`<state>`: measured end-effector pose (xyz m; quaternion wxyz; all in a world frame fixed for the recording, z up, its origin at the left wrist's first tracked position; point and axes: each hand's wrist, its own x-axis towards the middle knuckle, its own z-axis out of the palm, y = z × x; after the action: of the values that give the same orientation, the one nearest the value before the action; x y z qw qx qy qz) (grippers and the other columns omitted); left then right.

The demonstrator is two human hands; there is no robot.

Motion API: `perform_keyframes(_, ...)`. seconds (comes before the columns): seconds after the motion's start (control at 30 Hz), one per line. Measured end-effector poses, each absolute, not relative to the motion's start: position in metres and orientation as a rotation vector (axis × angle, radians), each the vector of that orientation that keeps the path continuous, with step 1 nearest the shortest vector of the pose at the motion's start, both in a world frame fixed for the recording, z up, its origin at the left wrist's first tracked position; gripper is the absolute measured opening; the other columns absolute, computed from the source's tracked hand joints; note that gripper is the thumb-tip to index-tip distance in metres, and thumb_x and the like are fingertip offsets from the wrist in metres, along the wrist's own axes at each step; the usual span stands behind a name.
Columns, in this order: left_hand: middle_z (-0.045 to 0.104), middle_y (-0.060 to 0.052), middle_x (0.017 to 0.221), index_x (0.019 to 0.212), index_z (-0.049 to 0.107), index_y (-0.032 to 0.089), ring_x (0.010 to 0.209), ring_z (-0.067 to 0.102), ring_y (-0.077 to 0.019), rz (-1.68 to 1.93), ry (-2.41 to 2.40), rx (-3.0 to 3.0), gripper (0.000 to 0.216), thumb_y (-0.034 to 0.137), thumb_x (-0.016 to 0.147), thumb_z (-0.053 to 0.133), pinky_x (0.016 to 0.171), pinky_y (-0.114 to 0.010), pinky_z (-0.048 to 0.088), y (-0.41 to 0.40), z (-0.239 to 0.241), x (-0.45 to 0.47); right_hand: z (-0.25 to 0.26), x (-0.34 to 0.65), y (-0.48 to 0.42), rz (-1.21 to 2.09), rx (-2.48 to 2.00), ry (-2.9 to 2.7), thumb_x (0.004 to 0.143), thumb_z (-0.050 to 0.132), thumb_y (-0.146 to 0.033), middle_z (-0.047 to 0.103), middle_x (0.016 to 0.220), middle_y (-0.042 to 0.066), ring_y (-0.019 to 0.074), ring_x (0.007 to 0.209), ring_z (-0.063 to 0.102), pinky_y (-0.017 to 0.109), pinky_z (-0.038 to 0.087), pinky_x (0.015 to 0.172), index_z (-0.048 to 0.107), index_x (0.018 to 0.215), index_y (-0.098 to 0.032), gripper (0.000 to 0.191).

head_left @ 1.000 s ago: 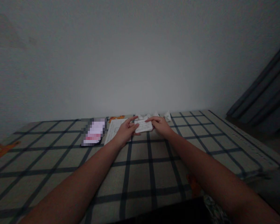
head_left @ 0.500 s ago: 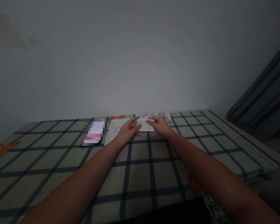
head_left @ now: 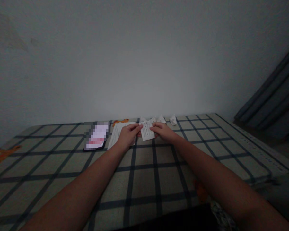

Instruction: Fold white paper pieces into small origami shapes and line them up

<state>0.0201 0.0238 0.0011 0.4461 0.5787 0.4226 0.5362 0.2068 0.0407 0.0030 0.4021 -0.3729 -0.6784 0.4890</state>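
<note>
Between my two hands is a small folded sheet of printed paper (head_left: 147,132), tilted and raised a little toward me. My left hand (head_left: 129,134) pinches its left edge between thumb and fingers. At the right edge, my right hand (head_left: 164,131) grips it with the thumb on top and fingers behind. Left of and partly under my left hand lies a larger flat printed sheet (head_left: 115,134). Beyond the held paper, several crumpled or folded white paper pieces (head_left: 161,119) sit near the wall.
A phone (head_left: 97,136) with a blurred-out screen lies to the left. The table is covered by a checked cloth (head_left: 144,179) with orange patterns. A pale wall (head_left: 144,64) rises behind it, and a dark curtain (head_left: 274,96) hangs at the right.
The held paper has turned from lying wide to standing more upright, its lower edge now hanging nearer me. My left hand's fingers have closed onto its left edge.
</note>
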Motion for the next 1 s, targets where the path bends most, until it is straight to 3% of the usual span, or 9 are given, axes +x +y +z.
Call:
perform_keyframes(0.23,0.063,-0.001,0.063,0.088,0.072,0.015,0.057,0.052,-0.0116,1.265,1.101,1.63,0.034,0.044,0.073,0.065,0.057,-0.024,0.041,0.0243,-0.0027,0.0184,0.0076,0.2079,0.0389,1.115,-0.93,-1.687,0.075,0.06,-0.045,0.056,0.065,-0.001,0.0098,0.061,0.053,0.022,0.046,0.056,0.058,0.07,-0.014,0.031)
perform_keyframes(0.63,0.059,-0.001,0.057,0.082,0.072,0.016,0.053,0.05,-0.0126,1.289,1.078,1.61,0.028,0.041,0.075,0.063,0.055,-0.025,0.04,0.0208,0.0013,0.0193,0.0076,0.211,0.0387,1.019,-0.953,-1.768,0.076,0.058,-0.046,0.056,0.061,0.0,0.0102,0.057,0.053,0.023,0.044,0.057,0.058,0.066,-0.015,0.033)
perform_keyframes(0.87,0.066,-0.003,0.073,0.096,0.07,0.016,0.059,0.053,-0.0133,1.325,1.058,1.598,0.033,0.04,0.073,0.064,0.059,-0.026,0.042,0.0225,-0.0024,0.0189,0.0111,0.2112,0.0357,0.993,-0.974,-1.786,0.076,0.059,-0.043,0.055,0.059,-0.001,0.0102,0.057,0.051,0.023,0.042,0.055,0.058,0.064,-0.015,0.03)
perform_keyframes(1.0,0.066,-0.003,0.07,0.091,0.072,0.016,0.058,0.053,-0.0133,1.327,1.107,1.623,0.031,0.04,0.073,0.065,0.06,-0.026,0.042,0.0205,0.001,0.0185,0.0101,0.212,0.0369,0.979,-0.996,-1.797,0.077,0.059,-0.043,0.055,0.058,-0.001,0.0107,0.056,0.051,0.023,0.041,0.055,0.06,0.065,-0.015,0.031)
